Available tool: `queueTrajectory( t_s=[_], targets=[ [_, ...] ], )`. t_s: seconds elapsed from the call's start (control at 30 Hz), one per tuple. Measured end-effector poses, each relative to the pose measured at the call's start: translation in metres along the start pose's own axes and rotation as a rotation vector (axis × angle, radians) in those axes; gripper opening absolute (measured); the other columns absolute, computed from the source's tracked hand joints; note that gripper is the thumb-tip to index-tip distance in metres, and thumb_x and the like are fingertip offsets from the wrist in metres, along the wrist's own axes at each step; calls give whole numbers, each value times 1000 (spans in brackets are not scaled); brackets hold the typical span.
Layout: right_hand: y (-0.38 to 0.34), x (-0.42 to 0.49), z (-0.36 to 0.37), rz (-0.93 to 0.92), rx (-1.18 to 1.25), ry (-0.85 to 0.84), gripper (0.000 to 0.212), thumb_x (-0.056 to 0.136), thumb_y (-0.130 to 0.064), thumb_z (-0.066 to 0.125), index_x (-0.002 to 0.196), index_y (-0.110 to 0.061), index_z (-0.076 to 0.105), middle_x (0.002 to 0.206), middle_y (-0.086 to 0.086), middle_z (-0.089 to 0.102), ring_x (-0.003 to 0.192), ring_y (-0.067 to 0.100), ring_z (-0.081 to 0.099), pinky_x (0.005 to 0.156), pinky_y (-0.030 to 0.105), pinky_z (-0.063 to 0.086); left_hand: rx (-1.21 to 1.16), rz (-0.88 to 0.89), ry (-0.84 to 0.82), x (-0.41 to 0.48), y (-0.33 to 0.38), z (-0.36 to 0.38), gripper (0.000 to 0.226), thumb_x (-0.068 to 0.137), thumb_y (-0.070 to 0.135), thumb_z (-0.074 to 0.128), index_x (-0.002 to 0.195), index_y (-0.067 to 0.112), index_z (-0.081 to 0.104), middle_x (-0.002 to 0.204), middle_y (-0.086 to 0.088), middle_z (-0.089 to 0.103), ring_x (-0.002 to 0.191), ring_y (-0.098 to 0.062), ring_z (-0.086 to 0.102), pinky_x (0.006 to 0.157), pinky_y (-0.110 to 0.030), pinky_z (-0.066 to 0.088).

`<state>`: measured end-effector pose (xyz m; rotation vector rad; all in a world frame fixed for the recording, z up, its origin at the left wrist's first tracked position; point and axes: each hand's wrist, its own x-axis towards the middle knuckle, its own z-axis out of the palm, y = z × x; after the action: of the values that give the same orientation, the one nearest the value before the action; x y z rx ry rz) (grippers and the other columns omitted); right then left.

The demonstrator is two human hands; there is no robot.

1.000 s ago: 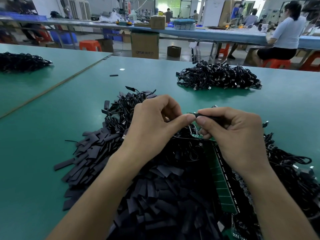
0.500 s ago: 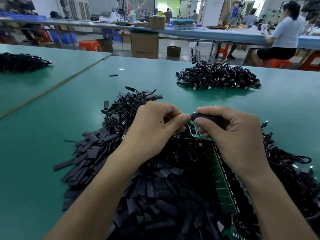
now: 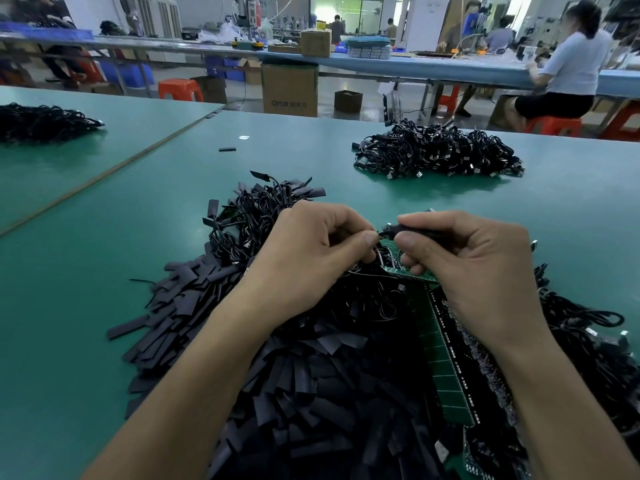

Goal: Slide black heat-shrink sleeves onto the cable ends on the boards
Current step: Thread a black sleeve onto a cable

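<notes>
My right hand (image 3: 474,268) pinches a black heat-shrink sleeve (image 3: 414,232) between thumb and forefinger, above the top end of a long green board (image 3: 438,344). My left hand (image 3: 311,251) pinches a thin black cable end (image 3: 381,233) that meets the sleeve's left opening. The green board runs from under my right hand toward the lower right. A big heap of loose flat black sleeves (image 3: 284,375) lies under my forearms. Cables with sleeves fitted are piled behind my left hand (image 3: 263,209).
Another pile of black cables (image 3: 438,152) lies at the back right of the green table (image 3: 86,306); a third pile (image 3: 41,121) sits far left. One stray sleeve (image 3: 227,149) lies alone. More cables (image 3: 588,334) spread at the right. A person sits at the far bench.
Both hands have dropped slightly and closed together; the cable end in my left fingers now meets the sleeve held by my right hand.
</notes>
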<state>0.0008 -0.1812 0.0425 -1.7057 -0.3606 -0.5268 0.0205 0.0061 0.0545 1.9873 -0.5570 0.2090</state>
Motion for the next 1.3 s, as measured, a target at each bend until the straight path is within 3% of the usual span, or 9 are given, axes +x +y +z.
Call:
queueTrajectory(
  t_s=[0.13, 0.27, 0.4, 0.6, 0.8, 0.93, 1.07, 1.3],
  targets=[
    [-2, -1, -2, -19, -21, -4, 14, 78, -22, 77, 90, -28, 77, 75, 1, 75, 62, 14, 69, 62, 19, 55, -43, -8, -28, 0, 0, 0, 9, 93, 19, 69, 86, 17, 75, 74, 8, 75, 68, -14, 68, 66, -31, 56],
    [-1, -2, -2, -19, -25, 0, 9, 83, -18, 74, 89, -26, 76, 72, 0, 74, 61, 12, 68, 59, 19, 54, -127, -53, -32, 0, 0, 2, 6, 90, 18, 71, 85, 17, 74, 72, 3, 75, 72, -24, 71, 69, -34, 57],
    [-2, -3, 2, -8, -35, 6, 12, 84, -14, 75, 90, -24, 74, 73, -6, 74, 62, 10, 69, 60, 18, 54, -156, -80, -20, 0, -3, 2, 7, 90, 20, 72, 84, 18, 74, 71, 3, 75, 67, -16, 70, 64, -25, 57],
    [-8, -4, 1, -54, -157, -26, 27, 70, -36, 78, 97, -35, 73, 89, -20, 75, 84, 2, 72, 78, 16, 56, -126, -93, -12, 2, -5, 3, 13, 93, 22, 70, 82, 19, 74, 68, 7, 74, 58, -6, 63, 62, -25, 55],
    [0, -3, 2, -50, -136, 6, 16, 76, -24, 81, 89, -32, 75, 79, -13, 75, 72, 8, 72, 73, 24, 57, -98, -85, -28, 1, -4, 1, 11, 92, 23, 70, 82, 20, 74, 69, 7, 74, 61, -9, 66, 65, -29, 57],
    [0, -3, 5, -25, -43, 23, 14, 79, -16, 81, 88, -25, 76, 74, -5, 75, 63, 11, 71, 64, 20, 56, -87, -73, -45, 1, -5, -1, 10, 92, 23, 71, 83, 22, 74, 70, 8, 75, 63, -10, 67, 64, -26, 57],
    [-1, -3, 9, 42, 75, 48, 14, 72, -23, 79, 86, -20, 75, 70, -1, 74, 58, 11, 69, 58, 18, 54, -84, -58, -45, 0, -4, -3, 10, 92, 24, 70, 84, 21, 75, 70, 8, 75, 60, -6, 64, 61, -22, 56],
    [-2, -4, 13, 21, 40, -21, 19, 71, -26, 82, 88, -30, 77, 80, -7, 77, 69, 11, 73, 63, 19, 56, -51, -54, -99, -1, 1, -7, 10, 93, 20, 69, 87, 18, 76, 72, 7, 75, 64, -10, 66, 62, -24, 54]
  ],
)
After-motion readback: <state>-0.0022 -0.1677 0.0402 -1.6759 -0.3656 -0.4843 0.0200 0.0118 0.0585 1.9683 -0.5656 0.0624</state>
